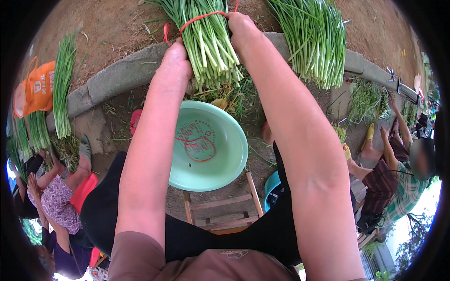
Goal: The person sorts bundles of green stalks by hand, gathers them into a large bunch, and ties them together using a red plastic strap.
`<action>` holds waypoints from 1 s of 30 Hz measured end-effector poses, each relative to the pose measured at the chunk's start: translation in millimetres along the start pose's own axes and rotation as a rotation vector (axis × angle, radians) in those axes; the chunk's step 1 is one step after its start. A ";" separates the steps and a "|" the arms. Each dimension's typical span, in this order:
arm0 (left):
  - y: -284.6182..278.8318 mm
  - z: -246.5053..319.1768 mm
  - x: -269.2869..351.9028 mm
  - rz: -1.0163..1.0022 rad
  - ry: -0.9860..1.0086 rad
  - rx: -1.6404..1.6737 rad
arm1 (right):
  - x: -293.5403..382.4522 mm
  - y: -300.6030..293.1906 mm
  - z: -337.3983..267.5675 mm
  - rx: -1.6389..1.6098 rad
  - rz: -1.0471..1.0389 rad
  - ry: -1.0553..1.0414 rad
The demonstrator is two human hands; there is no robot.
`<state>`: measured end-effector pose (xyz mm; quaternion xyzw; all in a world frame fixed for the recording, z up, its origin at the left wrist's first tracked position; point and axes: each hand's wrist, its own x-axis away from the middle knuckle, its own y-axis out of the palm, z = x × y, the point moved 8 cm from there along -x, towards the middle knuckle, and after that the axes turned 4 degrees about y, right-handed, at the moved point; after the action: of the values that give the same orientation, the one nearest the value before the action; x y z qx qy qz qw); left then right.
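A thick bundle of green garlic chives (211, 49) lies at the top centre, its pale cut ends towards me. A red tie (204, 15) runs across its upper side, one loose end hanging at the left. My left hand (177, 58) is against the bundle's left side, its fingers mostly hidden beneath it. At the right side, my right hand (242, 28) is by the tie; its fingertips are partly hidden. Below the bundle stands a pale green plastic basin (230, 168) with printed writing and a loop of red tie (200, 159) inside.
Another chive bundle (313, 45) lies right on the stone kerb (116, 73). More chives (63, 87) and an orange bag (44, 84) are left. A wooden stool (221, 202) and a blue-green tub (270, 186) stand near me. People sit on both sides, one in plaid (407, 193).
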<state>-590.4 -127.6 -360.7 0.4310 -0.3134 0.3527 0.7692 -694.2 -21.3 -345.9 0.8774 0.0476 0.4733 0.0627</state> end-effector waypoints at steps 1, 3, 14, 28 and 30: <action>-5.8 0.0 -6.1 0.003 0.015 0.036 | 10.7 2.6 -0.7 -0.035 0.001 -0.019; -7.8 2.6 -9.7 -0.024 0.074 0.032 | 27.3 3.7 -4.1 -0.112 0.011 -0.062; 46.2 78.8 109.9 -0.212 0.594 -0.206 | 96.8 52.8 -47.5 -0.562 -0.471 -0.269; 98.3 188.9 404.7 -0.396 1.023 -0.441 | 404.5 70.7 -112.1 -0.716 -1.314 -0.545; 96.3 194.2 455.2 -0.427 1.159 -0.567 | 435.7 67.7 -101.4 -0.740 -1.386 -0.516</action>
<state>-450.7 -138.7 123.6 0.0062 0.1613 0.2712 0.9489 -538.9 -19.4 79.0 0.6529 0.4031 0.0960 0.6340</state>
